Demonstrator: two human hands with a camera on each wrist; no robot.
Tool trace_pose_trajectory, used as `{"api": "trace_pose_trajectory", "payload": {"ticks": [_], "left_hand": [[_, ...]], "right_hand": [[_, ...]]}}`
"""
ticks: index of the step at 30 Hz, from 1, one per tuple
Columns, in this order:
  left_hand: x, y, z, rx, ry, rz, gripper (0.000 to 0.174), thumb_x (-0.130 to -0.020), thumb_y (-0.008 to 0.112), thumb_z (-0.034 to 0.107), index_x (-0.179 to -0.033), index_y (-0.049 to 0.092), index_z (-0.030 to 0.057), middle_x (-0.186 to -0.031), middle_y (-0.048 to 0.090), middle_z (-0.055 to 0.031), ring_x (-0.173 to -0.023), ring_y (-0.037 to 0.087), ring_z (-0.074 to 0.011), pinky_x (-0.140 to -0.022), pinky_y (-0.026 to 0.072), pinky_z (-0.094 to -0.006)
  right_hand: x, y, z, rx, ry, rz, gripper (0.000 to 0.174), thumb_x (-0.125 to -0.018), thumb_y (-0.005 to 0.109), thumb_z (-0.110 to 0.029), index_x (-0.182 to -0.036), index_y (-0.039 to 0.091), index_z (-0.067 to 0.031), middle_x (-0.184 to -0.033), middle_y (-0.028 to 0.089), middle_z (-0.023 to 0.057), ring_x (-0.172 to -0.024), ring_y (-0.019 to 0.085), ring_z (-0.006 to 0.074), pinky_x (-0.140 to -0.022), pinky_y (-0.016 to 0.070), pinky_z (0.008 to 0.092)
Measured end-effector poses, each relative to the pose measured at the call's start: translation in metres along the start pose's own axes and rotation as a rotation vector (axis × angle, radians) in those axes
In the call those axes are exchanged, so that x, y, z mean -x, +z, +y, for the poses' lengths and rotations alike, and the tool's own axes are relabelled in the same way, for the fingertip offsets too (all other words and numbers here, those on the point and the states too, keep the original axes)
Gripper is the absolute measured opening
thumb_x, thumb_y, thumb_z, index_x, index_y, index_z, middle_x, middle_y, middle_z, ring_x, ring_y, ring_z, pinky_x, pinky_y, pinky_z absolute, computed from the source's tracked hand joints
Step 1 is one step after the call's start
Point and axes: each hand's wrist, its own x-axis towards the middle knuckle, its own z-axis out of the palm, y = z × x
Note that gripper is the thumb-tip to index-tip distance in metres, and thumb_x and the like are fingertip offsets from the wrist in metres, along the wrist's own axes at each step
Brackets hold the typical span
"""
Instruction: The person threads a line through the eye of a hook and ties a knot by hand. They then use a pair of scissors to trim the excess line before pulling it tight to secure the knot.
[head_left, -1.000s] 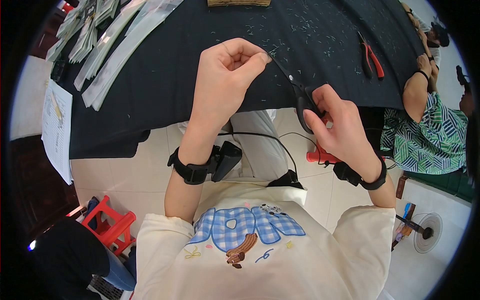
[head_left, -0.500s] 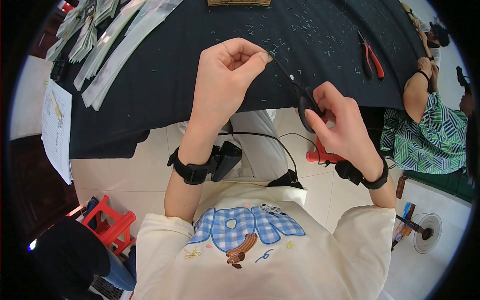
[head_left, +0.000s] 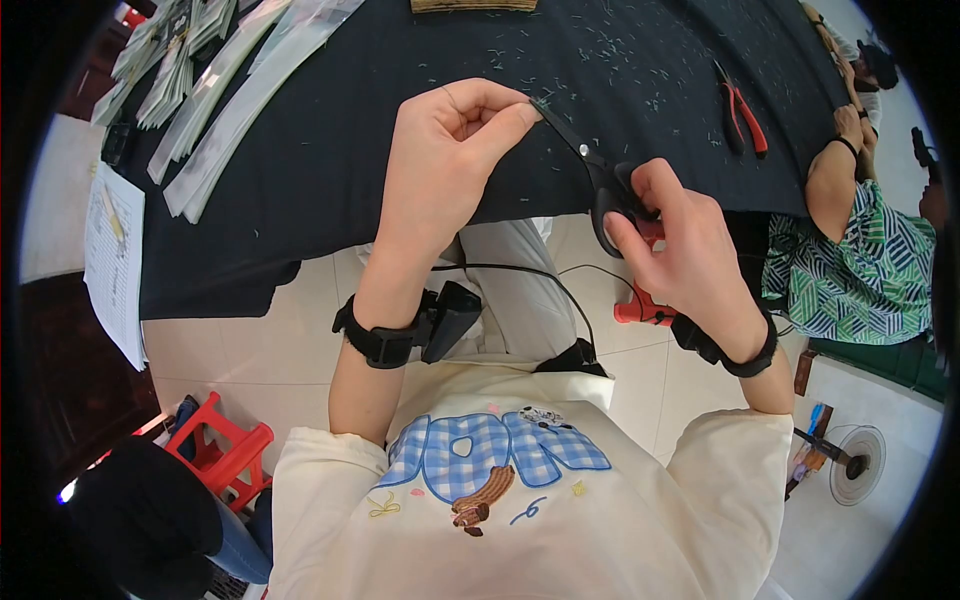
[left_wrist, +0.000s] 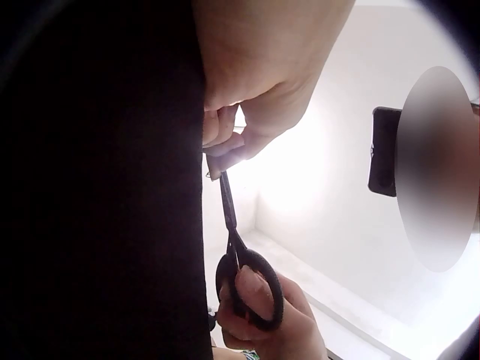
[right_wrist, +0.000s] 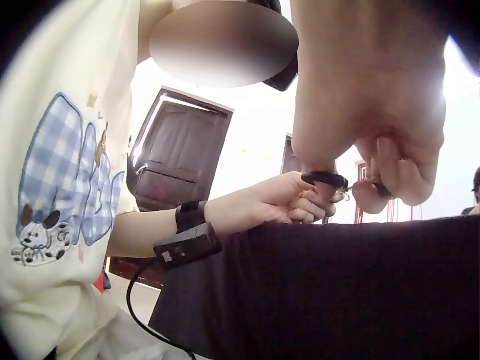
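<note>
Black scissors (head_left: 584, 152) slant over the near edge of the black-covered table in the head view. My right hand (head_left: 690, 245) grips their handles, thumb and fingers at the loops; the left wrist view shows the thumb at one loop of the scissors (left_wrist: 259, 289). Beside the blade tips, my left hand (head_left: 435, 165) pinches a small thin piece (left_wrist: 209, 175) between thumb and forefinger, its other fingers curled. What that piece is, I cannot tell. In the right wrist view my right hand (right_wrist: 375, 127) hides most of the scissors.
Tiny clippings (head_left: 655, 75) lie scattered over the black cloth (head_left: 330, 150). Red-handled pliers (head_left: 742, 120) rest at right, clear plastic strips (head_left: 235, 115) at upper left. A brown block (head_left: 475, 5) sits at the far edge, papers (head_left: 112, 260) hang at left. Another person's arm (head_left: 835, 180) is at right.
The scissors' handles and my right hand have shifted slightly up in the head view, and the blades have turned to show wider. My left hand has barely moved.
</note>
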Motion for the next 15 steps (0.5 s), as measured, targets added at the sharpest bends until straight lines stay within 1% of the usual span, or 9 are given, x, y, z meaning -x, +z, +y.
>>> {"api": "trace_pose_trajectory", "payload": {"ticks": [2,5,15], "left_hand": [[0.0000,-0.0006,0.0001,0.004,-0.002,-0.006,0.011,-0.079,0.059,0.008,-0.084,0.063,-0.0010,-0.056,0.043,0.0069,-0.046,0.027,-0.0001,-0.042,0.0162,-0.0186],[-0.0002,-0.0011,0.0000,0.020,-0.002,-0.016,0.011,-0.079,0.059,0.008,-0.084,0.063,-0.0015,-0.056,0.043,0.0068,-0.046,0.027,-0.0002,-0.042,0.0161,-0.0187],[0.0001,-0.0012,0.0009,0.005,0.007,-0.014,0.011,-0.079,0.059,0.008,-0.084,0.063,-0.0013,-0.055,0.043,0.0062,-0.046,0.028,-0.0005,-0.042,0.0163,-0.0189]], "right_hand": [[0.0001,0.0015,0.0012,0.064,-0.056,0.046,0.027,-0.074,0.065,-0.017,-0.080,0.043,-0.0025,-0.053,0.049,0.0106,-0.049,0.054,0.0275,-0.045,0.0406,0.0340],[0.0003,0.0029,0.0018,0.086,-0.084,0.067,0.027,-0.074,0.065,-0.017,-0.081,0.043,-0.0022,-0.053,0.049,0.0103,-0.049,0.053,0.0272,-0.045,0.0404,0.0339],[0.0012,0.0044,0.0028,0.088,-0.095,0.071,0.027,-0.074,0.065,-0.015,-0.080,0.043,-0.0029,-0.052,0.048,0.0099,-0.048,0.052,0.0260,-0.045,0.0403,0.0333]]}}
